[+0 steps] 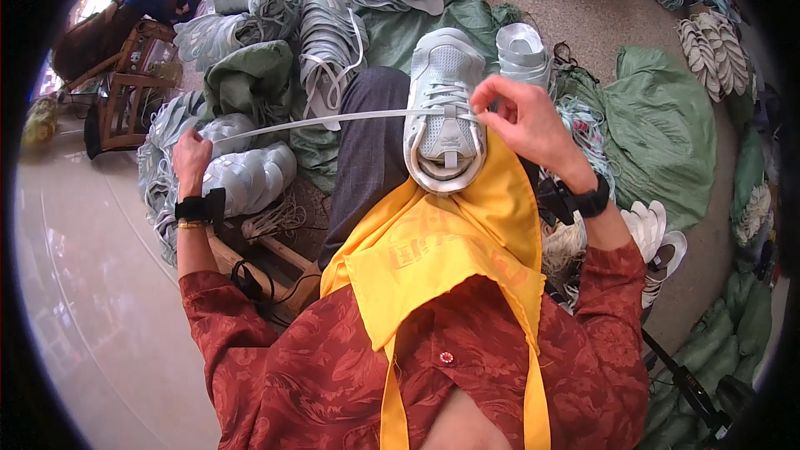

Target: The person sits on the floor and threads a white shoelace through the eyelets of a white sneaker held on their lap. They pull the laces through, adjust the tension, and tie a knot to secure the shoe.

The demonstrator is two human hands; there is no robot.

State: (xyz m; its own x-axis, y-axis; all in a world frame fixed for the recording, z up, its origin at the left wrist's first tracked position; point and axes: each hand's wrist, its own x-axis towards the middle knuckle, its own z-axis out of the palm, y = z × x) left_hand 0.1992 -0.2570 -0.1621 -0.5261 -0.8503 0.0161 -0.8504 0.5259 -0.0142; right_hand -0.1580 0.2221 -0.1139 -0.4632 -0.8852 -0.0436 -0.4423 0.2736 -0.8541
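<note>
A pale grey-green sneaker upper (447, 108) rests on my lap, toe pointing away, its upper eyelets laced. A flat pale shoelace (333, 119) stretches from the tongue out to the left. Its far left part is in the closed fist of my left hand (192, 157), held well away from the shoe. At the shoe's right edge, my right hand (521, 121) has thumb and forefinger pinched together, where the lace comes out by the eyelets. The exact grip there is partly hidden by the fingers.
A yellow apron (433, 242) covers my lap. Stacked shoe uppers (329, 50) lie ahead and left, with green sacks (658, 133) at the right. A wooden chair (133, 92) stands far left. Bundled laces (587, 129) hang right of my knee.
</note>
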